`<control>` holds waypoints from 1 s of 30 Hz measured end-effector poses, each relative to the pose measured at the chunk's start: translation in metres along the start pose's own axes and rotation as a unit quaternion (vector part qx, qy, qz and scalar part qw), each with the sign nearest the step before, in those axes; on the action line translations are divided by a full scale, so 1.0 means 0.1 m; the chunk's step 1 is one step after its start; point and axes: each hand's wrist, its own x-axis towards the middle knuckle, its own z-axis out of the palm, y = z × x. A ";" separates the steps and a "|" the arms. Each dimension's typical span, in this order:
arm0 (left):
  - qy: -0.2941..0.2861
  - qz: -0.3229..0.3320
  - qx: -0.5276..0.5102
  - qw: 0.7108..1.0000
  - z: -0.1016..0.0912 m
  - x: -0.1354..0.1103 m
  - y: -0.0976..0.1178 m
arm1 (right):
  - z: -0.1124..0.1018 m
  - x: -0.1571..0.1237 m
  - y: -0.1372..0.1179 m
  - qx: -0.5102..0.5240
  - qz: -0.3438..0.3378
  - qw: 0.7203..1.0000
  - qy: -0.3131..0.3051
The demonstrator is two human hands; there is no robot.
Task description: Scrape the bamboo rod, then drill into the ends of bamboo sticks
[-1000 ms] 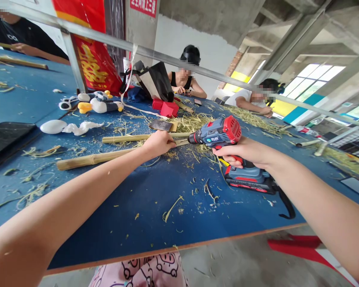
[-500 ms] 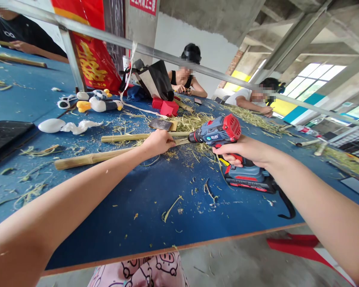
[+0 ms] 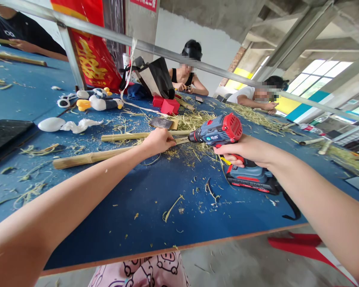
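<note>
My left hand [image 3: 159, 140] is closed round the slim end of a bamboo stick [image 3: 89, 158], whose thick end lies on the blue table to the left, partly behind my forearm. In my right hand [image 3: 242, 151] is a blue and red cordless drill [image 3: 217, 129], with fingers wrapped round its handle. The drill's chuck points left, right at the stick's tip just beyond my left fingers; whether a bit sits inside the bamboo I cannot make out. A second bamboo stick [image 3: 122, 137] lies behind my left hand. Close by are a dark flat piece [image 3: 160, 122] and shavings.
Blue table [image 3: 122, 223] carries scattered shavings [image 3: 197, 119]. Farther back lie a red box [image 3: 169, 107], bird-shaped toys [image 3: 98, 103], a white oval object [image 3: 51, 124] and a black bag [image 3: 158, 77]. A metal rail [image 3: 155, 48] crosses above. Several other people sit around.
Both hands keep their grip and the drill stays against the stick's tip. The view has shifted slightly, and the drill's battery end and strap sit a little farther right.
</note>
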 end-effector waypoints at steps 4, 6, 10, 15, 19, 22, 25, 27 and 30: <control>0.000 -0.006 -0.005 1.000 0.01 0.00 -0.01 | 0.03 0.02 -0.01 -0.013 0.006 1.000 -0.008; -0.006 -0.006 -0.008 1.000 0.00 0.02 -0.02 | 0.04 0.02 -0.02 -0.015 0.011 1.000 -0.008; -0.026 -0.012 0.005 1.000 0.00 0.06 -0.05 | 0.07 0.00 -0.04 -0.017 0.024 1.000 -0.004; -0.013 -0.016 0.003 1.000 0.02 0.06 -0.07 | 0.06 0.01 -0.04 -0.022 0.022 0.999 -0.007; -0.009 -0.015 0.004 1.000 0.02 0.05 -0.07 | 0.07 0.00 -0.05 -0.024 0.019 1.000 -0.002; -0.011 -0.013 0.001 1.000 0.01 0.05 -0.06 | 0.11 -0.03 -0.07 -0.039 0.019 0.999 0.025; -0.014 -0.006 0.001 1.000 0.00 0.05 -0.05 | 0.13 -0.05 -0.08 -0.050 0.017 0.998 0.033; -0.016 0.007 0.008 1.000 -0.01 0.04 -0.04 | 0.14 -0.05 -0.08 -0.056 0.013 0.998 0.031; -0.019 0.014 0.013 1.000 -0.01 0.04 -0.03 | 0.15 -0.04 -0.07 -0.071 0.009 0.997 0.041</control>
